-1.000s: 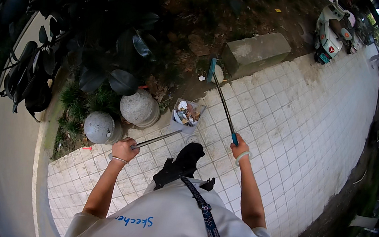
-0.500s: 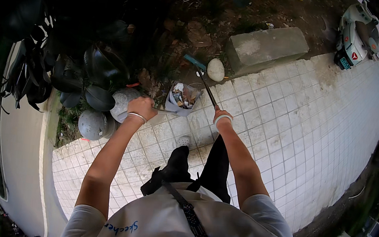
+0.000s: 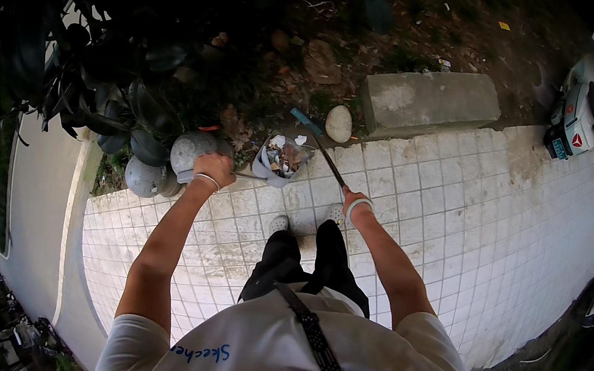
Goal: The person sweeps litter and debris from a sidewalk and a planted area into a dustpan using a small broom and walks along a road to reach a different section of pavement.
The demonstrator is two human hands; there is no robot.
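My left hand (image 3: 216, 169) is closed around the pale handle of a grey dustpan (image 3: 266, 171) standing on the tiles. Paper scraps and brown leaves (image 3: 285, 159) fill the pan. A small white scrap (image 3: 300, 140) shows at its far right edge. In my closed right hand (image 3: 357, 203) is a long, dark-shafted tool (image 3: 332, 165) with a teal head (image 3: 306, 121). That head sits just beyond the pan, over the soil edge; its exact kind is unclear.
A pale round stone (image 3: 339, 124) lies right of the teal head, beside a concrete block (image 3: 431, 104). Grey stone balls (image 3: 145, 177) and dark leafy plants (image 3: 155, 116) stand at left. A parked scooter (image 3: 581, 111) is at far right. White tiles (image 3: 443, 229) lie underfoot.
My right foot has come up beside the left. The white scrap, earlier near the teal head, now shows at the pan's edge. Both hands keep their holds.
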